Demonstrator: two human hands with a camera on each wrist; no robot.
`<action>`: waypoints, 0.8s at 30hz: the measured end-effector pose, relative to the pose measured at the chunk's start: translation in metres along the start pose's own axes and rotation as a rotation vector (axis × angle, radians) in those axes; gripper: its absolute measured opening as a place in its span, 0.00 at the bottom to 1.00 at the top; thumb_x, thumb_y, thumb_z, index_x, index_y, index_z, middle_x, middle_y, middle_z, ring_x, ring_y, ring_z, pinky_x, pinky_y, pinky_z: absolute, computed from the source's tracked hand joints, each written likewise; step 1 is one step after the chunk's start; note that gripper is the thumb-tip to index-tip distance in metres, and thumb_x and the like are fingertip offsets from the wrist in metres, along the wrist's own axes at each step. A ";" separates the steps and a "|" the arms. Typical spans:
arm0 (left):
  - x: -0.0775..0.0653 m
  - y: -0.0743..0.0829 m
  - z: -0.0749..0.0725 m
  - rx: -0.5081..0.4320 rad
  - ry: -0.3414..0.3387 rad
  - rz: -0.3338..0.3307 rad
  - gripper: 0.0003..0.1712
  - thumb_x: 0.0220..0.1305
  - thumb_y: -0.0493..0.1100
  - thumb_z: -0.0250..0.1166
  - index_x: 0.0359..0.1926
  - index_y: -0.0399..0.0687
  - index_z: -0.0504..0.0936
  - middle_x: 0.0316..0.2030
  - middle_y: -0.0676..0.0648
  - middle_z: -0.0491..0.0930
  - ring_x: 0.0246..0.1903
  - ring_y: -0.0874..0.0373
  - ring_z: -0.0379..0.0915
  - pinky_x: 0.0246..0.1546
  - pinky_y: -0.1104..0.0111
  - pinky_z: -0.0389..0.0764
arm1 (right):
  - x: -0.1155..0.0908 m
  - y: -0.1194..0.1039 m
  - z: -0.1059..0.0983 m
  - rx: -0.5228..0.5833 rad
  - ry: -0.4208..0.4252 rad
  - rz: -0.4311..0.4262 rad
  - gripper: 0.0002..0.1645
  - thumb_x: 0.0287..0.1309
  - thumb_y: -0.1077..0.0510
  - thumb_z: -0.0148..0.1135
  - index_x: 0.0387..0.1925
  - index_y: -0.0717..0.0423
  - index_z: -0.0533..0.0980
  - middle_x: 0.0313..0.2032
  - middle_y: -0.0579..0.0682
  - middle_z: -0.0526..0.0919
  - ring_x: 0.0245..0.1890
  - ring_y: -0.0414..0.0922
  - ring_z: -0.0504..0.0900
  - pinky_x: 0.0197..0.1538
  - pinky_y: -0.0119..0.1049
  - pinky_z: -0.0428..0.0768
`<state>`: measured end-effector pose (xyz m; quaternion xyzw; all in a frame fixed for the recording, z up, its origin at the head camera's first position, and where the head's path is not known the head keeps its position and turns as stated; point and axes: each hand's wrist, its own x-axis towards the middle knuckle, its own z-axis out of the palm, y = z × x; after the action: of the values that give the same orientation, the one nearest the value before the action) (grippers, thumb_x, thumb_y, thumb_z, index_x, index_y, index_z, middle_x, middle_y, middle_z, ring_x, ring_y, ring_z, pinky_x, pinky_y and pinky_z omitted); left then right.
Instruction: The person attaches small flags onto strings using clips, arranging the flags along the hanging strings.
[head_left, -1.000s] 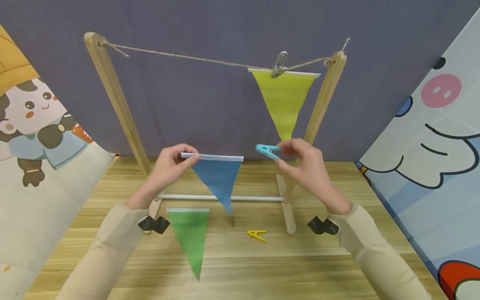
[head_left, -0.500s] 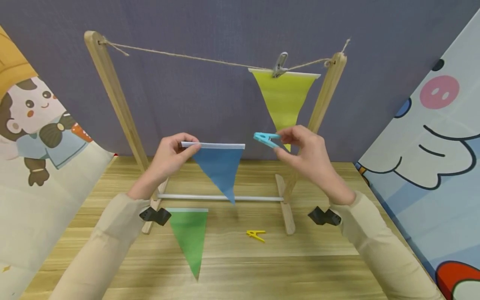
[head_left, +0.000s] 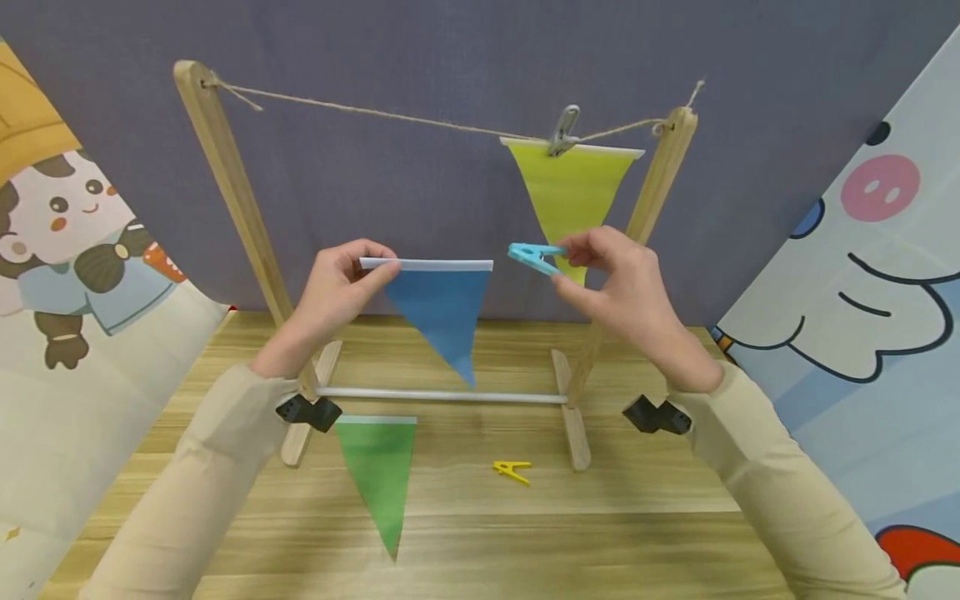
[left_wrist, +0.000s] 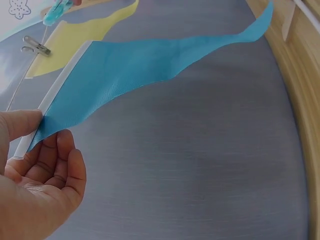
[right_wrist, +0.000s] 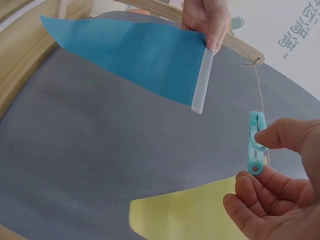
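My left hand (head_left: 342, 279) pinches the left end of the white top edge of a blue pennant (head_left: 442, 304), which hangs point down in front of the stand. In the right hand (head_left: 618, 279), between thumb and fingers, is a light blue clothespin (head_left: 534, 257), its nose toward the pennant but apart from it. Above both hands runs a twine line (head_left: 390, 114). A yellow pennant (head_left: 573, 187) hangs from it near the right post, held by a metal clip (head_left: 563, 132); the right hand partly covers its tip. The left wrist view shows the thumb over the blue pennant's white edge (left_wrist: 55, 95).
Wooden posts (head_left: 232, 183) carry the line, joined low down by a white rod (head_left: 442, 395). On the wooden table (head_left: 480, 542) lie a green pennant (head_left: 380, 475) and a yellow clothespin (head_left: 512, 472). A grey panel (head_left: 390, 192) stands behind, with printed cartoon sheets at both sides.
Both hands have risen toward the line, carrying the blue pennant and the light blue clothespin upward. The green pennant and yellow clothespin stay on the table.
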<state>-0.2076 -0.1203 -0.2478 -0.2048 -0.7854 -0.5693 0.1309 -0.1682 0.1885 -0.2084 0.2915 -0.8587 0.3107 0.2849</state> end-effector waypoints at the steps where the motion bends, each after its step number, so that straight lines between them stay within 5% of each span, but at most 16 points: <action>1: 0.001 0.001 0.000 0.000 0.004 0.003 0.10 0.62 0.39 0.63 0.37 0.32 0.80 0.28 0.55 0.76 0.15 0.65 0.54 0.16 0.73 0.58 | 0.001 -0.001 -0.001 0.000 0.002 -0.003 0.15 0.48 0.70 0.66 0.40 0.68 0.76 0.36 0.59 0.78 0.37 0.50 0.80 0.41 0.42 0.80; 13: 0.014 0.014 -0.002 -0.004 0.019 0.039 0.08 0.62 0.39 0.63 0.35 0.36 0.80 0.25 0.55 0.75 0.16 0.65 0.57 0.17 0.72 0.59 | 0.019 -0.013 -0.012 -0.063 0.033 -0.058 0.15 0.46 0.69 0.68 0.39 0.69 0.77 0.35 0.59 0.79 0.35 0.48 0.80 0.41 0.41 0.80; 19: 0.018 0.021 -0.002 -0.033 0.047 0.057 0.10 0.61 0.38 0.63 0.36 0.31 0.79 0.21 0.57 0.74 0.16 0.66 0.56 0.17 0.73 0.58 | 0.026 -0.017 -0.018 -0.095 0.035 -0.062 0.15 0.47 0.68 0.68 0.39 0.68 0.77 0.34 0.58 0.79 0.35 0.47 0.80 0.42 0.28 0.78; 24: 0.023 0.026 -0.003 -0.037 0.067 0.077 0.08 0.61 0.37 0.63 0.35 0.33 0.80 0.16 0.57 0.70 0.14 0.65 0.53 0.15 0.73 0.56 | 0.031 -0.022 -0.024 -0.095 0.025 -0.048 0.13 0.49 0.67 0.66 0.40 0.67 0.77 0.35 0.57 0.79 0.36 0.48 0.79 0.43 0.34 0.79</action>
<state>-0.2155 -0.1126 -0.2152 -0.2181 -0.7614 -0.5849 0.1750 -0.1666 0.1813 -0.1637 0.2941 -0.8616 0.2664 0.3165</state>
